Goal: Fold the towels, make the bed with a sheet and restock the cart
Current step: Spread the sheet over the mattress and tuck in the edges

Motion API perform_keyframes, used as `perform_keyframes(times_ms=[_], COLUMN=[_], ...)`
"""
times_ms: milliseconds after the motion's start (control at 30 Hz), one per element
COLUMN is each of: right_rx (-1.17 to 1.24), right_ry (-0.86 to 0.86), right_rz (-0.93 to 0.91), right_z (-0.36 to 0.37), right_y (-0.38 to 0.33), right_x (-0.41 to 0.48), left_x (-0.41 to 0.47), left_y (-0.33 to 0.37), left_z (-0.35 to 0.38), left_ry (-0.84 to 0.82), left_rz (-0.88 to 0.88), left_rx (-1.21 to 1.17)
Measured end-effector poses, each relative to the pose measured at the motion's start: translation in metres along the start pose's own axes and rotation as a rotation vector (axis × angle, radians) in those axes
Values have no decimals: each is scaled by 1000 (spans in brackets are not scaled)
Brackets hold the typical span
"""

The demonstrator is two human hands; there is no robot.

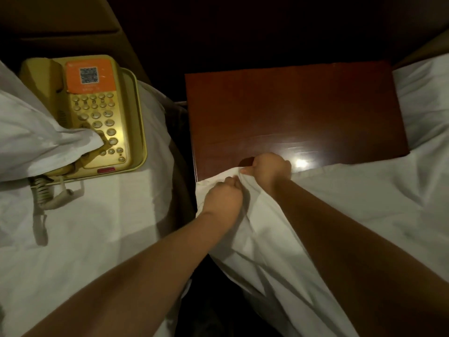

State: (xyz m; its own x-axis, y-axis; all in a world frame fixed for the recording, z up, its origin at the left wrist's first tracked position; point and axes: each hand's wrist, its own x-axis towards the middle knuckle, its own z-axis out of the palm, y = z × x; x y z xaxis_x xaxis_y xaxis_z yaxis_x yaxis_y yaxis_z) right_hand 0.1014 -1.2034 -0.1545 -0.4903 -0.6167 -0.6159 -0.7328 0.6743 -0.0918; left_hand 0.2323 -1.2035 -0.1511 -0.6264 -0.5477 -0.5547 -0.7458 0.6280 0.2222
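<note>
The left grip (222,195) and right grip (269,169) both pinch one sheet (267,239) at the near edge of one counter (291,113). One telephone (97,113) and one pillow (29,132) lie left.

Two bare forearms come in from seven and five o'clock, uncovered right to the picture's edge. The left hand (223,195) and right hand (269,170) are bare as well.

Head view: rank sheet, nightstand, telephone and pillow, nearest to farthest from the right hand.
1. sheet, gripped by the right hand.
2. nightstand, just beyond the hand.
3. telephone, across the gap, left.
4. pillow, far left, overlapping the telephone's corner.
</note>
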Motion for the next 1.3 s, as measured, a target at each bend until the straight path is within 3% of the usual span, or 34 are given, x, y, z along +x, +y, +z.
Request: perform_keyframes(times_ms=[100, 233, 433, 633, 700, 767, 967, 1300], right_rx=[-117, -223, -12, 117, 136, 123, 241, 62], right_ry=[27, 39, 172, 1, -93, -82, 71, 193], right_rz=[-7, -166, -191, -314, -276, -216, -120, -239], right_z=[-4, 1, 14, -5, -10, -12, -1, -14], right_y=[-1, 25, 108, 137, 149, 157, 141, 93], right_x=[-1, -31, -76, -60, -55, -51, -21, 28], left_x=[-3, 5, 6, 6, 3, 1, -1, -1], left_y=[9, 19, 23, 10, 4, 1, -6, -40], left_z=[5, -3, -3, 0, -2, -3, -5, -14], left_ry=[-58, -118, -168, -111, -91, -77, -78, -72], left_rz=[-44, -168, -223, -201, -177, -143, -102, -192], left_rx=[-1, -75, -27, 15, 34, 105, 293, 355])
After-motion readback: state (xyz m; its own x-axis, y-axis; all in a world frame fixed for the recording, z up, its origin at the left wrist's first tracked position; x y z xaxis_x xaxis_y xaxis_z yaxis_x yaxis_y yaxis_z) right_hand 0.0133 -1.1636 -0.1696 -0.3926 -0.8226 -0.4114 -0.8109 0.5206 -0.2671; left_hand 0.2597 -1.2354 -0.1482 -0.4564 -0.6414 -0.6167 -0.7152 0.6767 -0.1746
